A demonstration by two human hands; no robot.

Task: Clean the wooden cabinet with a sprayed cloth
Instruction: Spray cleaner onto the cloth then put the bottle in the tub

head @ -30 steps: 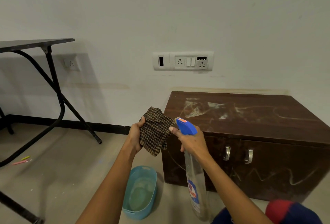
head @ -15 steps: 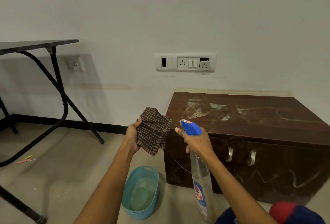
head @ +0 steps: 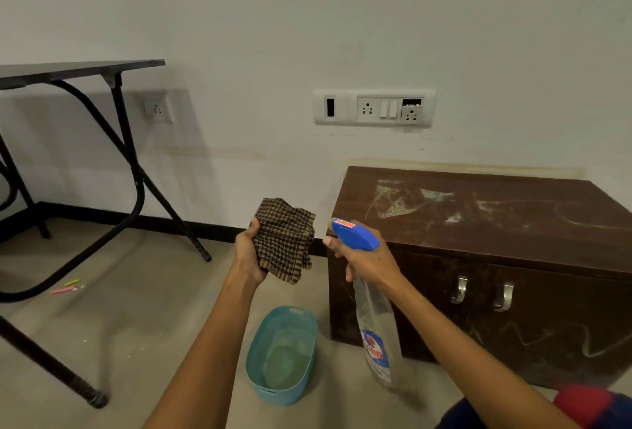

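My left hand (head: 247,254) holds up a brown checked cloth (head: 284,238) in front of me. My right hand (head: 367,259) grips a clear spray bottle (head: 378,336) with a blue trigger head, its nozzle aimed at the cloth a short gap away. The dark wooden cabinet (head: 513,257) stands on the floor at the right, against the wall. White smears and chalky scribbles mark its top and its front doors, which carry two metal handles.
A teal plastic tub (head: 254,353) with some water sits on the floor below my hands. A black folding table (head: 85,69) with tubular legs stands at the left. A switch panel (head: 374,107) is on the wall above the cabinet. Small coloured sticks (head: 66,286) lie on the floor.
The view has shifted slightly. My hands keep the cloth and bottle in the same pose, the gap between nozzle and cloth a little wider than a second ago.
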